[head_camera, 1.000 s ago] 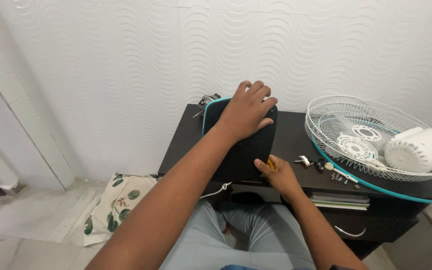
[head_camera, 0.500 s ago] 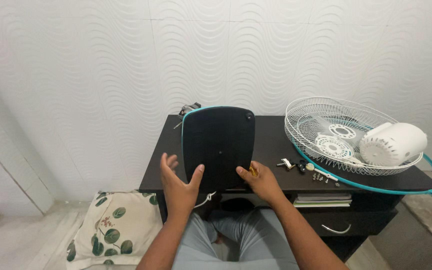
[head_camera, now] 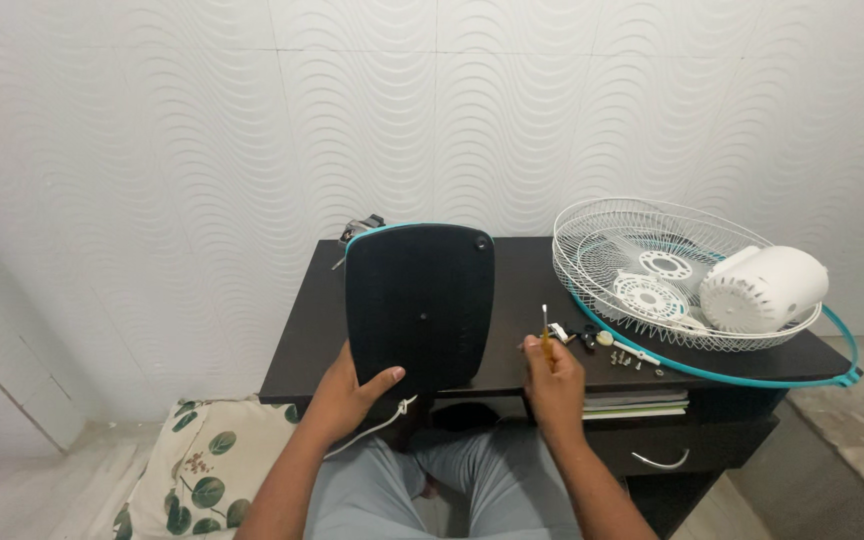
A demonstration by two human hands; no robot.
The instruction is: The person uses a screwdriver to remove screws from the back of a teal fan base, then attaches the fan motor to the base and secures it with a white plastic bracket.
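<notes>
Fan base (head_camera: 419, 305), a black rounded-square slab with a teal rim, stands tipped on its near edge at the near left of the dark counter (head_camera: 512, 275), underside toward the camera. Left hand (head_camera: 347, 393) steadies it at the near left corner, fingers behind and thumb across the face, so that grip is closed on the base. A white cord (head_camera: 377, 425) hangs from the near edge past the wrist.

Right hand (head_camera: 552, 380) sits just right of the base, apart from it, clamped on a screwdriver (head_camera: 545, 330) with a yellow handle, its thin shaft pointing up. Right of it on the counter lie a few loose screws (head_camera: 630, 357) and small fittings. Farther right rest the white wire guard (head_camera: 652, 275), the white motor housing (head_camera: 764, 288) inside it and a teal ring (head_camera: 752, 375) that overhangs the counter edge.

Judging by its look, the base is stiff moulded plastic, probably weighted and so heavy for its size. Its face seems smooth and likely slippery, so the rim is the surer place to hold, low at a corner as now, or at both side edges. Balanced on edge, it could tip or slide off toward the lap. A leaf-print cushion (head_camera: 202, 470) lies on the floor at left.
</notes>
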